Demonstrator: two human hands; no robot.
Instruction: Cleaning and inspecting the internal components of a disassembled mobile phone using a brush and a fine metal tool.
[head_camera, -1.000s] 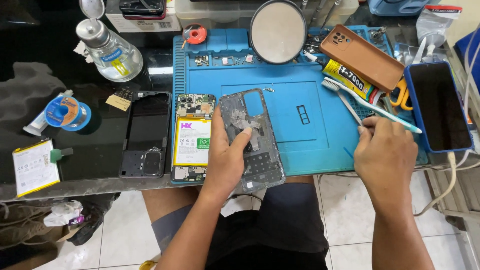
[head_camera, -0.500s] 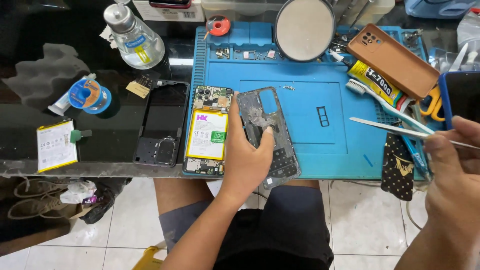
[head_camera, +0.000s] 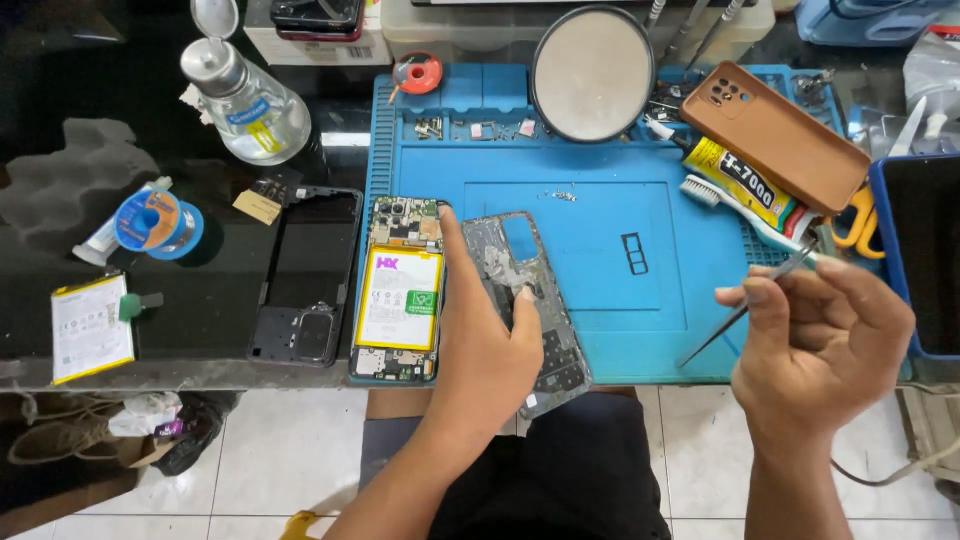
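Observation:
My left hand (head_camera: 488, 345) rests on a grey inner phone frame (head_camera: 523, 262) lying on the blue repair mat (head_camera: 640, 200), index finger stretched along its left edge. Just left of it lies an opened phone (head_camera: 399, 290) with a yellow-edged white battery. My right hand (head_camera: 820, 335) hovers over the mat's right part and pinches metal tweezers (head_camera: 735, 315), tips pointing down-left toward the mat. A black phone back frame (head_camera: 308, 275) lies further left on the dark table.
A round mirror (head_camera: 593, 73), a brown phone case (head_camera: 785, 135), a glue tube (head_camera: 745, 185), a toothbrush and yellow scissors (head_camera: 855, 220) crowd the mat's top right. A glass dispenser bottle (head_camera: 245, 100), solder spool (head_camera: 150, 222) and spare battery (head_camera: 92, 328) lie at left. A blue-cased tablet (head_camera: 925, 250) is at right.
My right hand lifted the tweezers from the mat's right edge and brought them in over the mat. The left hand stayed on the grey frame, index finger now extended.

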